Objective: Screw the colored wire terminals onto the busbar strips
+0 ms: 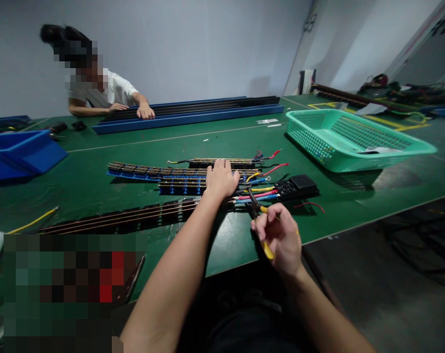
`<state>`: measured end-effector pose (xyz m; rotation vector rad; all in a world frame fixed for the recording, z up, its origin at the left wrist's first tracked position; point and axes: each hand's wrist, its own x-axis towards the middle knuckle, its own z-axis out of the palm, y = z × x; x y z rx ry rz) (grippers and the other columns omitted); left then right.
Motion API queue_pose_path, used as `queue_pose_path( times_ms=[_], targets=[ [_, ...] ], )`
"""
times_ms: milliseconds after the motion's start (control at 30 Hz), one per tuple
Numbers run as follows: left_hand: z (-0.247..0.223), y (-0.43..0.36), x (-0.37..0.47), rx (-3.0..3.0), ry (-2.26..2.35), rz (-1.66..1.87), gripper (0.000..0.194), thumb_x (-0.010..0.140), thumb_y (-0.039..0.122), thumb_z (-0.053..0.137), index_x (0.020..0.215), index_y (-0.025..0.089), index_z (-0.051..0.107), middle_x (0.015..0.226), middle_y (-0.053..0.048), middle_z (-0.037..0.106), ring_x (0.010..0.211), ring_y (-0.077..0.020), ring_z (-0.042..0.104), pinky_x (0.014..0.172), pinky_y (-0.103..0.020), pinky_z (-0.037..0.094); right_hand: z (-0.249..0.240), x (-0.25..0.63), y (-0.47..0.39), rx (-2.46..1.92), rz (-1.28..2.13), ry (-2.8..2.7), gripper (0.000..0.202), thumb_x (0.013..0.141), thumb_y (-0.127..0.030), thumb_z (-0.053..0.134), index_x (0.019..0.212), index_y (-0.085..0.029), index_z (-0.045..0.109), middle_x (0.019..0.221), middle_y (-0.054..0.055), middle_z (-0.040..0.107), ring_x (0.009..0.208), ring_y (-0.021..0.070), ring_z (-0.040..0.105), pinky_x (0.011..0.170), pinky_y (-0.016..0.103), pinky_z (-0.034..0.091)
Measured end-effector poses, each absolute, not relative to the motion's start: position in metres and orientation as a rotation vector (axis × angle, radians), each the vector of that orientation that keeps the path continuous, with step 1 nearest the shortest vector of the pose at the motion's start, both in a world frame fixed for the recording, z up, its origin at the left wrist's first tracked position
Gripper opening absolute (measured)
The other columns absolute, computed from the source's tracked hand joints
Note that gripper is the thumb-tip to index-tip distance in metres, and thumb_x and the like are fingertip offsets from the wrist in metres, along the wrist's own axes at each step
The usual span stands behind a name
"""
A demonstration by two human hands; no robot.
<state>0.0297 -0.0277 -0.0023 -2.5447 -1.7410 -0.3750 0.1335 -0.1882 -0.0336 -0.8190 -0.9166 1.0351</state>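
Observation:
My left hand [222,180] lies across several strips with long metal rods, its fingers stretched out over a blue and black strip [183,186]. A longer dark strip [122,216] with copper-coloured rods runs beneath my left wrist. My right hand [283,235] is closed around yellow-handled pliers [257,208], whose jaws point up and left at the wires. Near those jaws, yellow, red and blue wires [261,196] lead into a black end block [299,185]. Whether the jaws grip a wire I cannot tell.
A green basket [354,147] stands at the right, a blue bin [19,154] at the left. Across the table, a co-worker [104,93] has both hands at long blue and black channels [193,113]. The table's near edge [340,227] runs close to my right hand.

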Motion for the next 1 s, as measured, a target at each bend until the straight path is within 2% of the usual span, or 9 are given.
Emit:
queue_pose_path(
  times_ms=[67,233,600,833,1000],
  targets=[
    [-0.0024,-0.0274,0.0297,-2.548,-1.736,-0.377,0.046,0.102,0.039,0.035,0.135,0.013,0.053,0.145,-0.018,0.053,0.137,-0.0292,0.044,0.110,-0.047,0.038,-0.0312,0.1317,-0.1859,-0.804,1.040,-0.806,0.038,0.094,-0.057,0.051,0.076,-0.025,0.045,0.045,-0.007,0.047,0.044,0.0126,0.039,0.054,0.027,0.039],
    [-0.0024,-0.0270,0.0295,-2.550,-1.726,-0.388,0.046,0.101,0.038,0.035,0.134,0.011,0.053,0.143,-0.018,0.054,0.135,-0.0292,0.045,0.110,-0.047,0.039,-0.0301,0.1320,-0.1847,-0.766,1.067,-0.777,0.036,0.092,-0.056,0.055,0.075,-0.025,0.048,0.045,-0.007,0.049,0.044,0.0120,0.040,0.065,0.031,0.046],
    [-0.0030,-0.0264,0.0288,-2.557,-1.730,-0.386,0.047,0.101,0.038,0.035,0.135,0.011,0.053,0.146,-0.019,0.052,0.138,-0.0293,0.043,0.109,-0.047,0.039,-0.0358,0.1357,-0.1862,-0.726,1.060,-0.822,0.031,0.094,-0.052,0.055,0.081,-0.024,0.055,0.049,-0.006,0.054,0.046,0.0121,0.045,0.070,0.034,0.049],
    [-0.0024,-0.0264,0.0295,-2.542,-1.729,-0.398,0.046,0.101,0.038,0.038,0.134,0.009,0.053,0.143,-0.019,0.054,0.135,-0.0291,0.045,0.108,-0.045,0.041,-0.0330,0.1380,-0.1885,-0.667,1.108,-0.803,0.031,0.087,-0.055,0.061,0.089,-0.024,0.057,0.056,-0.002,0.060,0.054,0.0150,0.052,0.070,0.034,0.048],
    [-0.0033,-0.0250,0.0299,-2.541,-1.731,-0.396,0.046,0.101,0.038,0.037,0.134,0.010,0.052,0.142,-0.019,0.054,0.135,-0.0286,0.046,0.108,-0.045,0.041,-0.0294,0.1354,-0.1896,-0.660,1.122,-0.714,0.026,0.089,-0.049,0.057,0.085,-0.024,0.054,0.054,-0.002,0.060,0.056,0.0151,0.051,0.073,0.035,0.048]
  ],
)
